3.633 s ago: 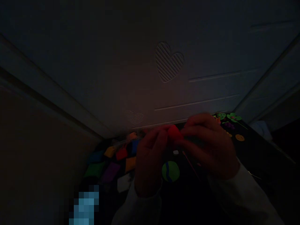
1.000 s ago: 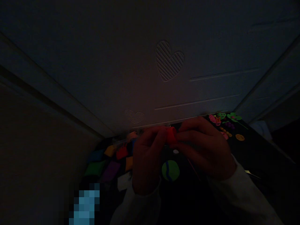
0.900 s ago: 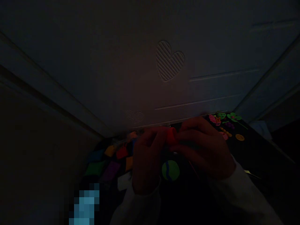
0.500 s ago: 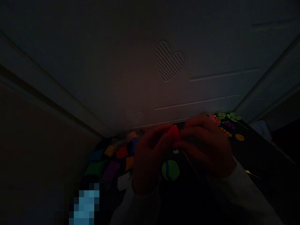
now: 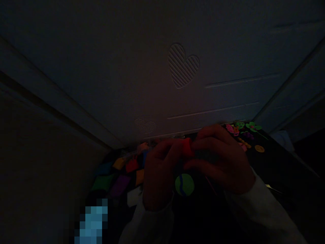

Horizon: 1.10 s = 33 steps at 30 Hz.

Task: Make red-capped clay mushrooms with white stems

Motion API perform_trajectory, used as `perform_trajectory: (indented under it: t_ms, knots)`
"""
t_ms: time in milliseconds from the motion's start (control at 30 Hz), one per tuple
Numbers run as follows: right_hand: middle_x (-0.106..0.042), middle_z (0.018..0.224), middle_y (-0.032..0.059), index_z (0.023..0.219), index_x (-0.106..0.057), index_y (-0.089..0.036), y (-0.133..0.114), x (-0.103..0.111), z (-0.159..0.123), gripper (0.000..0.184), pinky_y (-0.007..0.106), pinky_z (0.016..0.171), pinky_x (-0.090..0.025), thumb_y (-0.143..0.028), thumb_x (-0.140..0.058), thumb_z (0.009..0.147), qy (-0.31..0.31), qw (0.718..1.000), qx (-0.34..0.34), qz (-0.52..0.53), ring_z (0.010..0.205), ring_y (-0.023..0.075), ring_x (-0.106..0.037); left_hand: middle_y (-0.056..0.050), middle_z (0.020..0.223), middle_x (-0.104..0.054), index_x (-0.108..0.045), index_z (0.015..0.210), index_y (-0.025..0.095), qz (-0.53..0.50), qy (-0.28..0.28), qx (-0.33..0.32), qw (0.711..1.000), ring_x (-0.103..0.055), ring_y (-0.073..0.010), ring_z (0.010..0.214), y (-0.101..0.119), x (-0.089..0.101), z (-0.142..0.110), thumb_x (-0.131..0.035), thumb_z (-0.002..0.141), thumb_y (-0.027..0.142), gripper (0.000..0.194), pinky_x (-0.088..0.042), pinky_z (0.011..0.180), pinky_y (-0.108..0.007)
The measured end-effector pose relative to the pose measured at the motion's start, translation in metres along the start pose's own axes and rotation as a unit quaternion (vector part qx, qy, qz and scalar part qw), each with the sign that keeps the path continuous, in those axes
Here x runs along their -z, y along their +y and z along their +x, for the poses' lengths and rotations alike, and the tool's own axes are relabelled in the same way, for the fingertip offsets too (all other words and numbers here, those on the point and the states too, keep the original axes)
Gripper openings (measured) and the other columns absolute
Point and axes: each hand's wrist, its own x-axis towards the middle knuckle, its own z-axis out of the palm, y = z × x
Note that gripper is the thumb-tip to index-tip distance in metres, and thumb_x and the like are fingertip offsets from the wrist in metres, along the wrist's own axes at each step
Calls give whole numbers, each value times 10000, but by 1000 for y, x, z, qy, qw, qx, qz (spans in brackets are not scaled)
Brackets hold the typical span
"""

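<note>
Head view, dim: the left hand (image 5: 158,173) has its fingers clamped on a red lump (image 5: 187,147), held above the tabletop (image 5: 270,166) toward its far edge. The right hand (image 5: 228,162) has fingertips against the lump's right side, its thumb set apart below. Between the wrists, a green disc (image 5: 190,185) (crossed by a wavy blue band (image 5: 181,184)) lies flat. Coloured packets (image 5: 103,183) occupy the left edge; a green flower (image 5: 254,127) lies at the far right corner.

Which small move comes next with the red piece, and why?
Probably raise the right thumb to the red piece to steady it: the left hand pinches it, while that thumb sits apart below and the right fingertips appear against its side.
</note>
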Motion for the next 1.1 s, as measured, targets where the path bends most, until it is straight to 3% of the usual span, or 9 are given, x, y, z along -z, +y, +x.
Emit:
perform_trajectory:
  t_ms: [200, 333, 433, 567, 700, 800, 900, 1000, 1100]
  knots:
    - [-614, 818, 35, 801, -664, -150, 1, -2, -2, 142, 289, 654, -446, -289, -690, 782, -8, 1000, 2, -7, 758, 135, -586, 28, 585, -637, -666, 632, 194, 63, 18, -14, 998, -559, -84, 526, 4, -2, -1, -554, 837, 156, 237, -469, 481, -154]
    - [-618, 784, 36, 754, -659, -140, -1, -1, 0, 212, 293, 637, -443, -347, -703, 760, -1, 1000, 1, -9, 730, 139, -587, 28, 551, -605, -654, 586, 184, 115, 27, -35, 992, -526, -82, 510, 7, -4, -1, -549, 829, 115, 273, -446, 461, -146]
    - [-618, 795, 40, 792, -667, -134, -1, -1, 1, 247, 293, 638, -446, -371, -716, 742, 2, 1000, 2, -2, 729, 138, -585, 28, 497, -565, -611, 524, 178, 118, 30, -19, 992, -526, -91, 490, 12, -5, 1, -524, 839, 107, 333, -450, 453, -158]
    - [-621, 809, 31, 828, -671, -148, -1, 0, 0, 157, 285, 643, -440, -290, -703, 769, -3, 1000, 7, -6, 736, 127, -585, 26, 499, -565, -588, 505, 181, 101, 28, -15, 994, -532, -88, 486, 11, -4, 2, -524, 845, 118, 351, -463, 469, -153]
    - [-606, 796, 27, 777, -659, -149, -1, 1, 0, 159, 273, 651, -429, -287, -731, 742, 13, 1000, -19, 8, 737, 121, -566, 3, 748, -703, -714, 785, 238, 12, 12, -45, 999, -640, -113, 663, -2, 0, 0, -556, 861, 251, 176, -521, 573, -171]
    - [-575, 803, 12, 771, -661, -174, 3, 0, 0, 126, 258, 658, -429, -284, -719, 752, 24, 991, -85, 104, 749, 113, -550, -1, 932, -732, -702, 991, 301, -67, -41, -49, 996, -666, -126, 716, -9, 2, -3, -554, 864, 364, 205, -552, 619, -211]
    - [-556, 797, -8, 765, -670, -214, 10, -5, -1, 100, 260, 665, -432, -311, -686, 779, 31, 941, -187, 279, 749, 115, -541, -6, 924, -736, -714, 992, 283, -11, -47, -54, 997, -675, -138, 759, -9, 2, -6, -639, 815, 307, 194, -560, 654, -219]
    - [-557, 790, -13, 758, -681, -210, 18, -11, -2, 140, 263, 691, -441, -348, -677, 781, 21, 853, -279, 441, 747, 114, -539, -1, 923, -728, -714, 988, 288, 36, -15, -79, 996, -672, -145, 824, -9, 2, -7, -659, 801, 287, 194, -552, 702, -228]
    - [-573, 785, -7, 778, -689, -197, 21, -17, -2, 186, 272, 701, -451, -382, -688, 757, -17, 777, -348, 525, 744, 121, -541, 1, 997, -698, -692, 1009, 306, 92, 20, -123, 988, -650, -147, 853, -12, 1, -8, -651, 809, 304, 204, -526, 737, -256]
